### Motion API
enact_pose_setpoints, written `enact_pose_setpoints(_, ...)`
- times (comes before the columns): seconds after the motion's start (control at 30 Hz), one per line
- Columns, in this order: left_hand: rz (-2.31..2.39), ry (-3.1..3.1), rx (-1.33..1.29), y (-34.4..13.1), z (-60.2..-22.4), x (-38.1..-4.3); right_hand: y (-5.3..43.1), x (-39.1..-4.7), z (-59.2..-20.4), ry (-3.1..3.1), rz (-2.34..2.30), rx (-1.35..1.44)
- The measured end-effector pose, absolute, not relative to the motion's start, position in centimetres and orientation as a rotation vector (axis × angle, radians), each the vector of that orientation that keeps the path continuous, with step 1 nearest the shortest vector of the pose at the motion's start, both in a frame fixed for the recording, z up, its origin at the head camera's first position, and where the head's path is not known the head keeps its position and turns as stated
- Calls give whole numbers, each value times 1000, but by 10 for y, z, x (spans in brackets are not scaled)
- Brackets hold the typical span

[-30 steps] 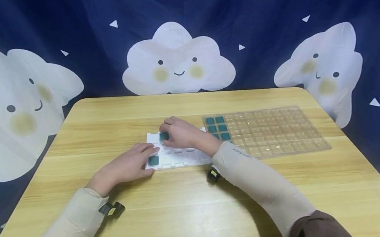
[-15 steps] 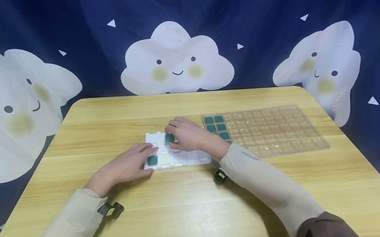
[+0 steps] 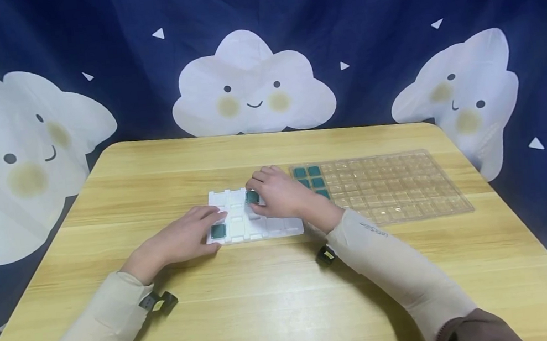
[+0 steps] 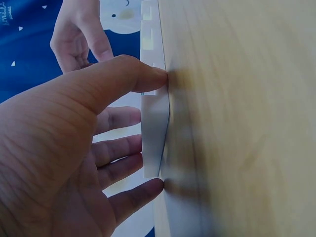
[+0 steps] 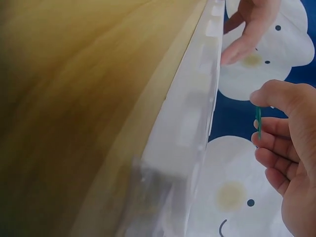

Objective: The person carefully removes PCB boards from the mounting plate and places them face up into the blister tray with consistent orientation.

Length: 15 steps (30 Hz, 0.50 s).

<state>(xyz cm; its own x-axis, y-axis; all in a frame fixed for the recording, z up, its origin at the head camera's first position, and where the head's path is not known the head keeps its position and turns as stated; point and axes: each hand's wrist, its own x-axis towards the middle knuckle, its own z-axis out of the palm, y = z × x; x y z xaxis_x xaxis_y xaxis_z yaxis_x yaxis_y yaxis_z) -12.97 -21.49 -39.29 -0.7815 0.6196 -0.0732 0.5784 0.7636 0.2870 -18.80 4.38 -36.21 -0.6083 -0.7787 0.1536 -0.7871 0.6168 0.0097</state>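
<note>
A thin square green chip (image 3: 252, 197) is pinched between thumb and fingers of my right hand (image 3: 280, 193). In the right wrist view the chip (image 5: 258, 121) shows edge-on, apart from the white tray (image 5: 190, 116). On the wooden table lies the white compartment tray (image 3: 240, 230), under my hands. Another green chip (image 3: 218, 231) sits in its front left compartment. My left hand (image 3: 187, 235) rests at the tray's left end, fingers spread and fairly straight. Its thumb touches the front edge in the left wrist view, where the hand (image 4: 74, 133) covers part of the tray.
To the right lies a large clear plastic tray (image 3: 395, 185) with many pockets. Several green chips (image 3: 315, 182) fill its left columns, partly hidden by my right hand. A dark blue curtain (image 3: 366, 5) with cloud faces hangs behind the table (image 3: 248, 312).
My right hand has moved to the right above the white tray, carrying the green chip along. My left hand has stayed in place at the tray's left end.
</note>
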Motion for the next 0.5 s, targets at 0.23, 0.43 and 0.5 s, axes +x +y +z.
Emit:
enact_pose_setpoints(0.23, 372, 2796, 957, -215, -393, -130, 57, -185, -364, -2674, 127, 1321)
enact_pose_setpoints(0.43, 370, 2793, 942, -215, -393, -130, 67, -181, -363, -2651, 181, 1330)
enact_pose_setpoints(0.5, 369, 2793, 943, -215, -394, -130, 71, -180, -363, -2645, 200, 1335)
